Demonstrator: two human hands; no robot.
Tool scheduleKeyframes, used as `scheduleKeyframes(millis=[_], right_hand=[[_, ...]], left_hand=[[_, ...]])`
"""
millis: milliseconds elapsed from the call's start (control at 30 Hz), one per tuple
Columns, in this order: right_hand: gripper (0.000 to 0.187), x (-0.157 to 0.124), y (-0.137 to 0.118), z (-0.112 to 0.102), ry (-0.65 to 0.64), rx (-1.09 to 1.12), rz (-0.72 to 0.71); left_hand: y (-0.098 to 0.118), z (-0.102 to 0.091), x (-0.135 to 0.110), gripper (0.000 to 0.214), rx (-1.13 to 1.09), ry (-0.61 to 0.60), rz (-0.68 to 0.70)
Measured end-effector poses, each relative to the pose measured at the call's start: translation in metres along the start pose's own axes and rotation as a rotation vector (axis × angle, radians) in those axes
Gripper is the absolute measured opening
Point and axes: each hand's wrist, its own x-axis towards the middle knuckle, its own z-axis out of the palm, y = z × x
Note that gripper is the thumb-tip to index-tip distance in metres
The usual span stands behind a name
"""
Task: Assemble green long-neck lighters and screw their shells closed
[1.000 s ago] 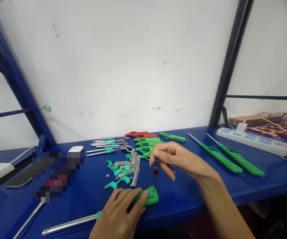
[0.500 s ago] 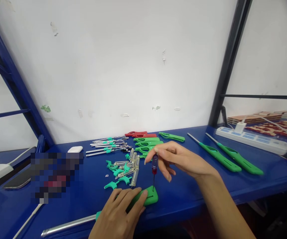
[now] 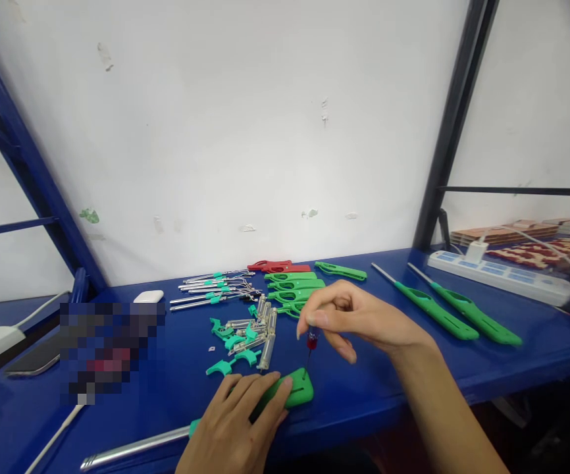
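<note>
Head view: the left hand [image 3: 238,424] is lying flat, fingers pressing the green lighter body [image 3: 299,390] down at the table's [image 3: 393,388] near edge.
Right hand [image 3: 364,316]: fingertips are pinching the red-handled screwdriver [image 3: 311,341] upright, its tip sitting in the body's end.
Doing it well: likely holding the shaft vertical, pressing lightly while twirling.

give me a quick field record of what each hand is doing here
left hand: laid flat on the green lighter body, fingers extended
right hand: pinches a red-handled screwdriver, near upright, tip on the green lighter body
metal tube: sticks out left from under the left hand
loose parts pile: behind the hands
far right: two assembled green lighters, power strip
surface: blue bench
</note>
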Motion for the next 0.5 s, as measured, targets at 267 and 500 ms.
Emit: scheduleKeyframes(millis=[267,500], right_hand=[[0.026,0.0057,0.0031,0.0004,0.054,0.033,0.038],[0.022,0.0035,0.0018,0.0021,0.008,0.047,0.065]], left_hand=[[-0.0012,0.0000,0.0000,0.041,-0.011,-0.004,-0.008],[0.0001,-0.0016,0.0008,0.042,0.004,0.004,-0.008]])
